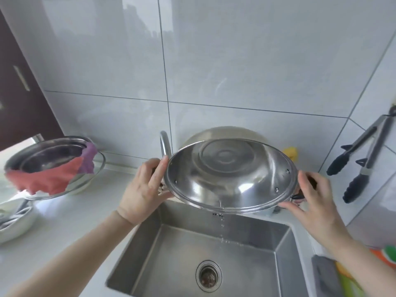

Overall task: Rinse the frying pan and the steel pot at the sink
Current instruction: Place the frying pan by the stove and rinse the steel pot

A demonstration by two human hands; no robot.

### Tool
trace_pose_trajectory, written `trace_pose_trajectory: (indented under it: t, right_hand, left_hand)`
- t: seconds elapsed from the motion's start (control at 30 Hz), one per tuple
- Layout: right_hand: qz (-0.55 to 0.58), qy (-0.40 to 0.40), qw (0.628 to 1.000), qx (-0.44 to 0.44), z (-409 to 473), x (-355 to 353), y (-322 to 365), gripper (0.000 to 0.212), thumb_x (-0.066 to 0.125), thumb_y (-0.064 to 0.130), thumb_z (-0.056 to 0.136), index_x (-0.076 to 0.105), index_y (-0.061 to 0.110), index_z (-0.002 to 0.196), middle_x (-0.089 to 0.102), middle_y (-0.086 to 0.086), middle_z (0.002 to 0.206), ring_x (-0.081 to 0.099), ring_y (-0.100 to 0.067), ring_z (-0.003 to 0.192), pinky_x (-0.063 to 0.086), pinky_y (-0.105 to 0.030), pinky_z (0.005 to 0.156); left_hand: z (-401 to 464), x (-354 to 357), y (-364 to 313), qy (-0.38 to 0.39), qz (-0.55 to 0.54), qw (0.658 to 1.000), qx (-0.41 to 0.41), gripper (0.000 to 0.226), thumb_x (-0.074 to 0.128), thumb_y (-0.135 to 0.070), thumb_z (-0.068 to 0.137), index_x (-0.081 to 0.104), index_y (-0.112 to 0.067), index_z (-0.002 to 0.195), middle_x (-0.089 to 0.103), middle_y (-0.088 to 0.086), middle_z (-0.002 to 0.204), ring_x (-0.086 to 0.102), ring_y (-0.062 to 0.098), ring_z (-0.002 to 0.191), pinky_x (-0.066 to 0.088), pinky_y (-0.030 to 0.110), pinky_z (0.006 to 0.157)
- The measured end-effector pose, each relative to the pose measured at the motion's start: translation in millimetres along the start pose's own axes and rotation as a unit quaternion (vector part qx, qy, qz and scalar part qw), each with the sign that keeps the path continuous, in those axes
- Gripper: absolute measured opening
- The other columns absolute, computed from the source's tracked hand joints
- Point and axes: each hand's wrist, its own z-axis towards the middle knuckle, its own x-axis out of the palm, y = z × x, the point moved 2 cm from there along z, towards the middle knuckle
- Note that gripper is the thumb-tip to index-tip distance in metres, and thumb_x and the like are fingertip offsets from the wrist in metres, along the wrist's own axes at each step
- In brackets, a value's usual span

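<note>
I hold the steel pot (231, 174) tilted over the sink (171, 254), its open mouth turned towards me. A thin trickle of water runs off its lower rim and drips into the basin. My left hand (143, 189) grips the pot's left side handle, thumb along the rim. My right hand (310, 198) grips the black right side handle. The curved tap (165, 144) rises behind the pot's left edge. No frying pan is in view.
On the counter at the left stands a steel basin (53, 155) with a red and purple cloth (49, 179) draped over it, beside a white dish (15, 219). Black-tipped tongs (360, 159) hang on the right wall. A grey sponge (325, 275) lies right of the sink.
</note>
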Motion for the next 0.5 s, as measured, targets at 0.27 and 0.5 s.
trace_pose_trajectory:
  t: [0.27,0.5]
  right_hand:
    - [-0.056,-0.108,0.983,-0.141,41.1,-18.8,22.7,0.073,0.051,0.036,0.097,0.007,0.034,0.154,0.035,-0.021,0.118,0.041,-0.005,0.114,0.025,-0.009,0.109]
    - [-0.088,-0.134,0.967,-0.198,58.0,-34.1,33.2,0.101,0.07,0.013,0.078,0.007,0.033,0.155,0.037,-0.024,0.115,0.049,-0.025,0.103,0.032,-0.015,0.105]
  left_hand:
    - [24.4,-26.4,10.1,-0.109,0.078,0.99,0.054,0.126,0.09,-0.022,0.066,0.002,-0.022,0.157,0.043,0.018,0.114,0.047,0.033,0.094,0.045,0.035,0.077]
    - [38.6,-45.5,7.8,-0.147,0.094,0.982,0.071,0.122,0.086,-0.025,0.071,-0.001,-0.022,0.157,0.041,0.018,0.112,0.045,0.033,0.091,0.042,0.035,0.08]
